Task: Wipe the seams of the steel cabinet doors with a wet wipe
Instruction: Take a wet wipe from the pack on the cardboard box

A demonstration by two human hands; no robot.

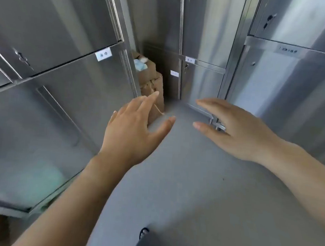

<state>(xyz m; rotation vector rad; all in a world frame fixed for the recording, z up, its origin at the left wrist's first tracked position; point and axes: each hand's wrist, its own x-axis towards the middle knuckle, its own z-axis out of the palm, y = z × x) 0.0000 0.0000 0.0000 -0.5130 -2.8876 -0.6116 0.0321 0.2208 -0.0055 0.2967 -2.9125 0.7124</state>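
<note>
A tall brushed-steel cabinet (44, 115) fills the left side. The dark horizontal seam (76, 57) between its upper and lower doors runs well above and left of the left hand. A second steel cabinet (293, 92) stands on the right, and a narrower steel cabinet (204, 81) stands at the back, its vertical door seam (180, 48) well above both hands. Between them lies the plain grey floor (182, 181), over which both bare forearms reach forward. The left hand (132, 132) is held palm down, with its fingers (147, 103) straight and fanned wide and the thumb splayed to the right. It holds nothing, and its outer edge lies just beside the right edge of the left cabinet's lower door, though contact cannot be told. The right hand (239, 133) is also flat and holds nothing. Its fingers (216, 107) are straight and close together, the thumb apart, and the tips point at the base of the back cabinet, near its small steel foot (217, 125). Stacked brown cardboard boxes (152, 84) sit in the far corner, just beyond the left fingertips. A white paper label (103, 54) sits on the left cabinet, a key lock (22, 57) is on its upper door, and a dark shoe (145, 234) shows at the bottom edge.
</note>
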